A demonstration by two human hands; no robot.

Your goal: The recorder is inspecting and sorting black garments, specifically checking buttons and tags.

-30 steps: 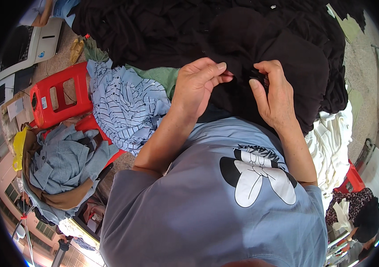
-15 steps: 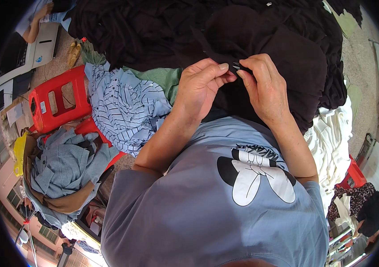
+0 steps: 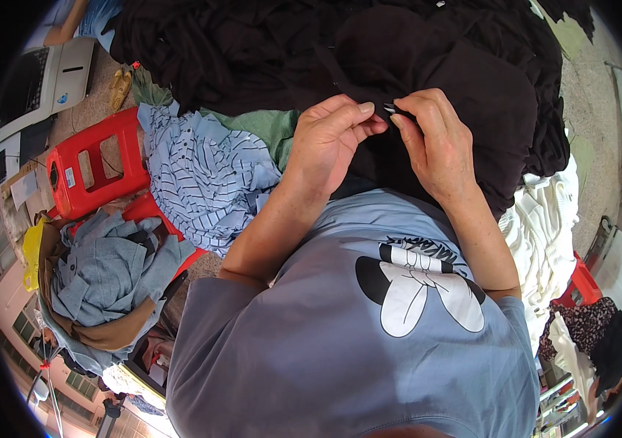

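Observation:
A big heap of black cloth lies in front of me, and both my hands are close together over its near edge. My left hand is closed in a pinch, with a fold of the black cloth at its fingertips. My right hand is closed around a small metal cutting tool that looks like thread snips. Only the pale pointed tips stick out, aimed at the left fingertips with a small gap between. The rest of the tool is hidden inside the hand.
Left of me, a blue striped shirt lies by a red plastic stool. Below it stands a bag of grey-blue garments. White knitwear hangs at my right. Another person's arm shows at the far upper left.
My hands have barely moved; the right one has shifted very slightly and the metal tips show a little differently. The other person's arm at the upper left has moved up, its hand now out of view.

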